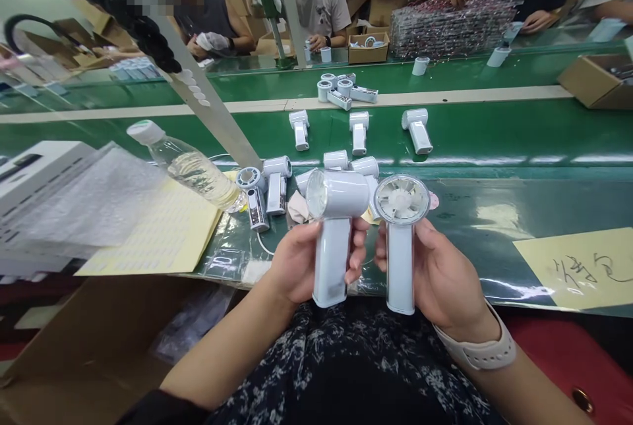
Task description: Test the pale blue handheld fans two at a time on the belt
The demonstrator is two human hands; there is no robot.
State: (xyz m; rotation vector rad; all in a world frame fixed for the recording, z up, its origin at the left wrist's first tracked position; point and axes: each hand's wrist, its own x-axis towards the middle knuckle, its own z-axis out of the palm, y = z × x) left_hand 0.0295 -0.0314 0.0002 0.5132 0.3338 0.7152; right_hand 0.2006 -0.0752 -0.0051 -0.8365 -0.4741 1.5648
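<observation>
My left hand (309,260) grips a white handheld fan (332,240) by its handle, with the fan head tilted up and away from me. My right hand (438,273) holds a second white handheld fan (399,260) upright, its pale blades facing me behind a clear guard. The two fan heads nearly touch above my hands. Just beyond them, several white fan bodies and loose parts (277,184) lie on the green conveyor belt (475,214). A light band circles my right wrist.
A water bottle (190,171) lies on yellow paper (163,234) at left, beside bubble wrap. A handwritten note (578,267) sits at right. An open cardboard box (93,339) is below left. Co-workers work across the belt, one handling a large stack of wrapped packets (452,26).
</observation>
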